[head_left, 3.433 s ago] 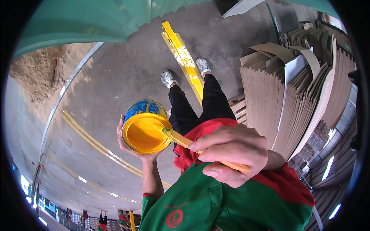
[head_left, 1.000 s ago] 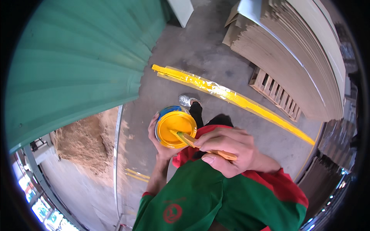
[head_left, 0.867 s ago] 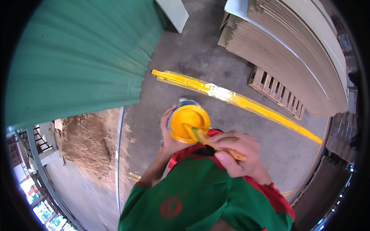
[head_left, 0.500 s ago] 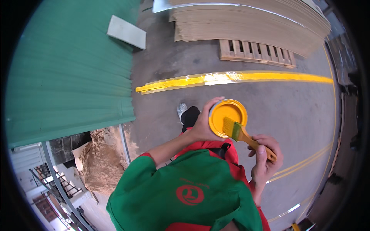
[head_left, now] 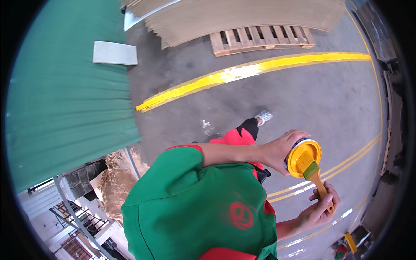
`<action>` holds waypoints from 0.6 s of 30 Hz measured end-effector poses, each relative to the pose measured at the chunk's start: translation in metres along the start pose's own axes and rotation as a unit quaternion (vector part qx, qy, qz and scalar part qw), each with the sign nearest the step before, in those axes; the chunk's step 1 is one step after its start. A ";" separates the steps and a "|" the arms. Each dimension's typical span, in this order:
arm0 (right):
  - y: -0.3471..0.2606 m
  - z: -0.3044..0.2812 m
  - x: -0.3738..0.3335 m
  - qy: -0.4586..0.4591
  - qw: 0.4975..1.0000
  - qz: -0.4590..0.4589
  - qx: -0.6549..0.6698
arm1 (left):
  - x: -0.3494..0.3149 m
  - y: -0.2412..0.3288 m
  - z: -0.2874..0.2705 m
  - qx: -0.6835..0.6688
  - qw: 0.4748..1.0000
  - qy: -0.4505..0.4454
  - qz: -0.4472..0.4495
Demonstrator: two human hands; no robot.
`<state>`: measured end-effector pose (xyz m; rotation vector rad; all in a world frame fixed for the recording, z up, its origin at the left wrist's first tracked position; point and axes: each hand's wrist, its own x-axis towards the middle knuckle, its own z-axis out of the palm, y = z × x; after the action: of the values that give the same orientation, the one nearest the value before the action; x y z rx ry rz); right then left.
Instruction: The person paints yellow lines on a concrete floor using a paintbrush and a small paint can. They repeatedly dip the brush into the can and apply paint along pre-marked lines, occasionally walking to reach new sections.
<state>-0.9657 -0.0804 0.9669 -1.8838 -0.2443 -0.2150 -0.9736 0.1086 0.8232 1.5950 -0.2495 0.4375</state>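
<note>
My left hand (head_left: 278, 151) is closed around the side of a round can of yellow paint (head_left: 315, 151), its open top facing up. A flat paintbrush (head_left: 321, 187) with an orange wooden handle has its yellow-coated bristles over the can's mouth; whether they touch the paint I cannot tell. The far end of its handle is pinched in my right hand (head_left: 320, 210), to the lower right of the can. Some green shows on the brush below the bristles.
A wet-looking yellow stripe (head_left: 260, 68) edged with tape crosses the grey floor. Beyond it, stacked brown sheets (head_left: 247, 17) rest on a wooden pallet (head_left: 264, 41). A green sheet wall (head_left: 65, 104) stands left, a white board (head_left: 115, 53) against it. Two thinner yellow lines (head_left: 329, 173) run at right.
Both hands have moved right and lower in view with the can and brush. My body has turned right, and one foot now shows further forward on the floor.
</note>
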 end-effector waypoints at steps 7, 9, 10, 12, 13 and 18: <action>0.045 -0.065 0.165 0.025 0.999 -0.008 -0.041 | 0.166 -0.065 0.090 -0.038 0.999 -0.034 0.014; 0.056 -0.086 0.203 0.062 0.997 0.007 -0.039 | 0.215 -0.077 0.115 -0.041 0.997 -0.057 0.029; 0.063 -0.094 0.220 0.072 0.997 0.006 -0.028 | 0.238 -0.083 0.126 -0.041 0.996 -0.066 0.034; 0.094 -0.099 0.242 0.094 0.995 0.020 -0.003 | 0.268 -0.108 0.141 -0.031 0.995 -0.084 0.033; 0.104 -0.105 0.262 0.104 0.994 0.031 -0.003 | 0.288 -0.115 0.152 -0.027 0.995 -0.094 0.028; 0.153 -0.153 0.356 0.149 0.987 0.052 -0.009 | 0.367 -0.159 0.228 -0.032 0.992 -0.118 -0.009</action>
<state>-0.5853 -0.2513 0.9717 -1.8480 0.0592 -0.4234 -0.5482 -0.0675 0.8283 1.5839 -0.4252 0.2238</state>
